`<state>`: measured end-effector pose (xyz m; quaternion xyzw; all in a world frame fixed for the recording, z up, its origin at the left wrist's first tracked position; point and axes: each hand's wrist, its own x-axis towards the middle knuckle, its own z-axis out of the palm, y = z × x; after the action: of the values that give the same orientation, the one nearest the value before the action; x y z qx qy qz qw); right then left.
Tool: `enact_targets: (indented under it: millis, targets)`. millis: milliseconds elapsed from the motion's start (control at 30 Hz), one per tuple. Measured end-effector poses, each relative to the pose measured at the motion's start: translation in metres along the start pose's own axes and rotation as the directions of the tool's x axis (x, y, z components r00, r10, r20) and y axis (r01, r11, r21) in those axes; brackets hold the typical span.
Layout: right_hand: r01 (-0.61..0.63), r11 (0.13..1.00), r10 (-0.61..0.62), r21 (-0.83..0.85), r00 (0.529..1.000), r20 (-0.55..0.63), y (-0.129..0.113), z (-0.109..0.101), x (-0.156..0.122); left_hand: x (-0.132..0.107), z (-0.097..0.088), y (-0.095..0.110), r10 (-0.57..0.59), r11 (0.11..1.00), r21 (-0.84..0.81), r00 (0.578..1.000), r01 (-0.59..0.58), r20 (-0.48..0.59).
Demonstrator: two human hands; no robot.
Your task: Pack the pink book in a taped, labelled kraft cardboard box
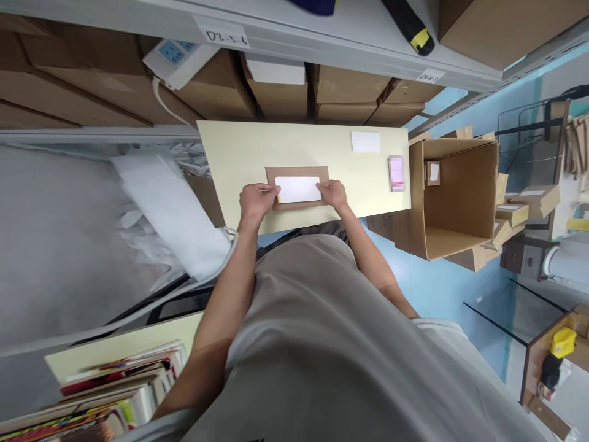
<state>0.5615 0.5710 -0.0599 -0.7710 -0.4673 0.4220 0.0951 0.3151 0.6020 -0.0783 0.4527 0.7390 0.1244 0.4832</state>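
Observation:
A brown cardboard package (298, 172) lies flat on the pale yellow tabletop (239, 147) in front of me. Over its middle is a white label (298, 189), stretched between my two hands. My left hand (258, 201) pinches the label's left end, where a small yellow spot shows. At the opposite end, my right hand (333, 193) grips the label's right edge between thumb and fingers. Whether the label touches the cardboard all over cannot be made out. Farther right on the table lie a white slip (365, 141) and a pinkish card (396, 174) with a blurred face.
A large open carton (416, 202) stands at the table's right end, with a small box (432, 173) inside. Above the table's back edge runs a metal shelf (322, 46) over several cartons. White wrapping (170, 209) hangs at left; books (124, 393) sit lower left.

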Motion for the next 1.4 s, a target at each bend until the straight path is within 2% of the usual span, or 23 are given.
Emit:
enact_targets:
  millis: [100,433,700,1400]
  targets:
    - [-0.058,0.998,0.058,0.004,0.997,-0.051,-0.001,0.002,0.001,0.001,0.001,0.002,-0.004,1.000,0.014,1.000,0.004,-0.013]
    - [-0.112,0.992,0.116,0.056,0.990,-0.078,-0.003,0.001,0.003,0.004,0.003,0.007,-0.011,0.998,0.058,1.000,0.013,-0.025]
    - [-0.116,0.993,0.117,0.015,0.990,-0.078,-0.006,0.000,0.005,-0.003,0.001,0.018,-0.055,0.982,0.181,0.998,0.059,-0.025]
    - [-0.092,0.996,0.091,-0.008,0.991,-0.096,0.009,0.009,0.018,0.002,0.007,0.015,-0.058,0.980,0.186,0.997,0.066,-0.049]
